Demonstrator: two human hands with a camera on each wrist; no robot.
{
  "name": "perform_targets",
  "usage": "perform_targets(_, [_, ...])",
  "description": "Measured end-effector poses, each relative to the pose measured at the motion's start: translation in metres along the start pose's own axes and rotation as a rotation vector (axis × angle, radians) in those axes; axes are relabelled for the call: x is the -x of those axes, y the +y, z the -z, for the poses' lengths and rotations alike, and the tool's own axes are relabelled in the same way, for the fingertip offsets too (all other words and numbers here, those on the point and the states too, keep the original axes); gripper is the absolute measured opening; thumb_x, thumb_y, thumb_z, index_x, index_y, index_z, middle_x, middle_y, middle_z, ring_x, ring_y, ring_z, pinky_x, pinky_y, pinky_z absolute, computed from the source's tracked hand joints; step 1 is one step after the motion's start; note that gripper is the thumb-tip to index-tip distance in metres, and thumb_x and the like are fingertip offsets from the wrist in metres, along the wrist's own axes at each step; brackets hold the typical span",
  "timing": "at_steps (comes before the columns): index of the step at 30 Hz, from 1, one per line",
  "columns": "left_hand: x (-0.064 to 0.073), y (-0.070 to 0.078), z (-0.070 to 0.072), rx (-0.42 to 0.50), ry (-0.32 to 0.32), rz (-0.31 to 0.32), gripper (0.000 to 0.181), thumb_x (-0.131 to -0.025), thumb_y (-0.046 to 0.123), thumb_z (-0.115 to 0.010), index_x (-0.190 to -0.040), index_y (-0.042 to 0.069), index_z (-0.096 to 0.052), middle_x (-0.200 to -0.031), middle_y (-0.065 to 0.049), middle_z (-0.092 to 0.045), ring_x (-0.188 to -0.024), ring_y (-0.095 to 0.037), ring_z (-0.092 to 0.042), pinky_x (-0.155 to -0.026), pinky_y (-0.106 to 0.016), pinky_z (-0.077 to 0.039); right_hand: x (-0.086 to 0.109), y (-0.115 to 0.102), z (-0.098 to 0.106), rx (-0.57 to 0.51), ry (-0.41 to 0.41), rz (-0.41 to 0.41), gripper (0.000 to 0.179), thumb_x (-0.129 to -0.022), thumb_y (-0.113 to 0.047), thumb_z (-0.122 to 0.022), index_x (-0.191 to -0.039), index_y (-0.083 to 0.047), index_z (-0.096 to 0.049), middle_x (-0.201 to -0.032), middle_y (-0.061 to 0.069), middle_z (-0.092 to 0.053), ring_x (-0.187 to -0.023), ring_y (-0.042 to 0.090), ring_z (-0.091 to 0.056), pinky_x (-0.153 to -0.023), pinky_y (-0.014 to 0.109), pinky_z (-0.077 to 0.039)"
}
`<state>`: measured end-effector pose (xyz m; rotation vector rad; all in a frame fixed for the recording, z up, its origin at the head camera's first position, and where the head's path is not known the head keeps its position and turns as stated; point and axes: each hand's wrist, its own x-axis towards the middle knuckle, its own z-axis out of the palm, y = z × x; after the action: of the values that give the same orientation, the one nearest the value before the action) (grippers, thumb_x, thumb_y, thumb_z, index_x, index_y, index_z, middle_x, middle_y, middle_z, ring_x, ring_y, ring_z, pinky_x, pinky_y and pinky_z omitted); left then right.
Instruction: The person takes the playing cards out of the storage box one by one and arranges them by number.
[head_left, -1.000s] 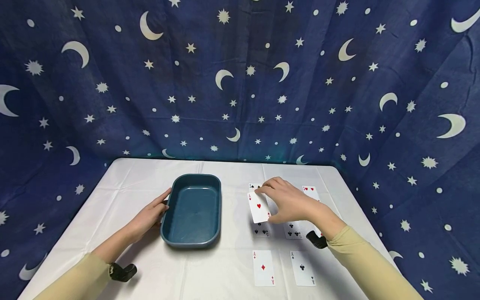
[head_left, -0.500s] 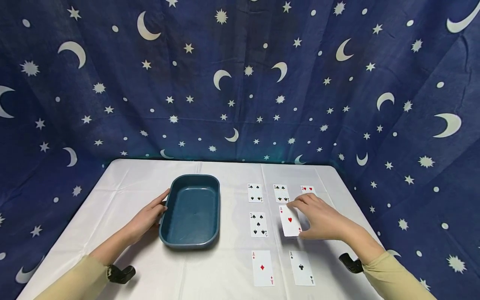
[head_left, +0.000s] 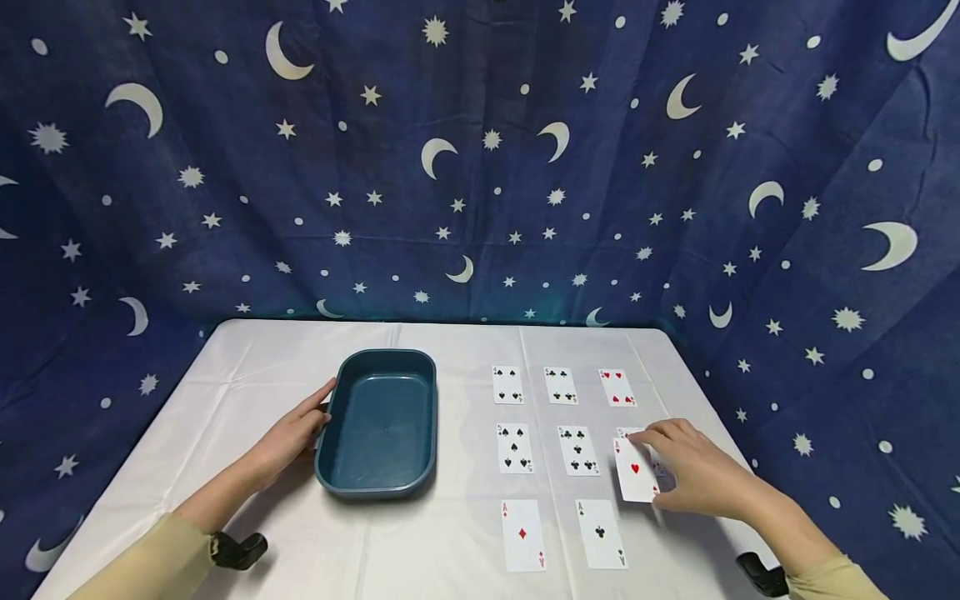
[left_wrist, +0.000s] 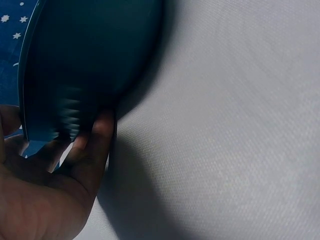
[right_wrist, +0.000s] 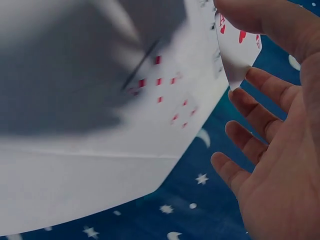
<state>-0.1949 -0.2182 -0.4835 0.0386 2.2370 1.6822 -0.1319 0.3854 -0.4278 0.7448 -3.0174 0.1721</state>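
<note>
The right hand [head_left: 701, 471] pinches an ace of hearts [head_left: 634, 473] between thumb and fingers by its right edge. That card overlaps a red-suited five [head_left: 624, 432], which is mostly hidden in the head view. In the right wrist view, the held ace [right_wrist: 242, 37] is tilted and bowed, and three fingers stand loosely spread below it. Against the left side of a dark teal, empty tray [head_left: 375, 489] the left hand [head_left: 281, 446] rests its fingers. From the left wrist, the left hand [left_wrist: 47, 192] touches the tray's outer wall [left_wrist: 100, 55].
Fours of spades [head_left: 507, 385], clubs [head_left: 561, 385] and hearts [head_left: 617, 388] form the back row. Below lie fives of spades [head_left: 514, 448] and clubs [head_left: 578, 451]. Nearest are aces of diamonds [head_left: 523, 554] and clubs [head_left: 601, 554]. A star-patterned curtain [head_left: 480, 167] hangs behind the white-covered table [head_left: 442, 558].
The right hand has carried the ace of hearts rightward and nearer, from over the five of spades past the five of clubs. The left hand stays at the tray.
</note>
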Motion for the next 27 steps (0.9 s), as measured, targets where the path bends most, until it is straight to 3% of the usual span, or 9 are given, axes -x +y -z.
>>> perform_targets(6, [-0.001, -0.001, 0.001, 0.001, 0.007, 0.005, 0.067, -0.106, 0.018, -0.039, -0.166, 0.029, -0.013, -0.111, -0.015, -0.042, -0.114, -0.032, -0.046, -0.084, -0.04, -0.05, 0.016, 0.011, -0.007, 0.003, -0.024, -0.043, 0.08, -0.057, -0.024, -0.092, -0.132, -0.016, -0.065, -0.127, 0.003, -0.058, -0.122, 0.031, -0.051, -0.097, 0.053, -0.044])
perform_targets(12, [-0.002, -0.001, 0.001, -0.001, 0.006, 0.005, 0.067, -0.106, 0.019, -0.039, -0.166, 0.029, -0.013, -0.105, -0.013, -0.041, -0.115, -0.032, -0.046, -0.086, -0.04, -0.051, 0.028, 0.016, -0.015, 0.002, -0.053, -0.066, 0.08, -0.054, -0.025, -0.092, -0.13, -0.017, -0.066, -0.127, 0.003, -0.059, -0.121, 0.032, -0.052, -0.095, 0.056, -0.045])
perform_targets(18, [-0.001, -0.002, 0.001, -0.006, -0.002, -0.005, 0.066, -0.106, 0.018, -0.038, -0.166, 0.029, -0.012, -0.113, -0.017, -0.043, -0.119, -0.034, -0.043, -0.083, -0.041, -0.048, 0.038, 0.017, -0.022, -0.004, -0.094, -0.097, 0.08, -0.053, -0.024, -0.091, -0.13, -0.018, -0.066, -0.128, 0.002, -0.059, -0.122, 0.032, -0.051, -0.095, 0.056, -0.045])
perform_targets(27, [-0.002, -0.001, 0.001, -0.007, 0.012, 0.004, 0.067, -0.105, 0.016, -0.037, -0.166, 0.028, -0.013, -0.106, -0.015, -0.041, -0.107, -0.03, -0.045, -0.078, -0.04, -0.043, 0.051, 0.018, -0.03, -0.026, -0.157, -0.125, 0.082, -0.051, -0.027, -0.093, -0.129, -0.022, -0.068, -0.127, -0.002, -0.059, -0.121, 0.03, -0.051, -0.093, 0.056, -0.047])
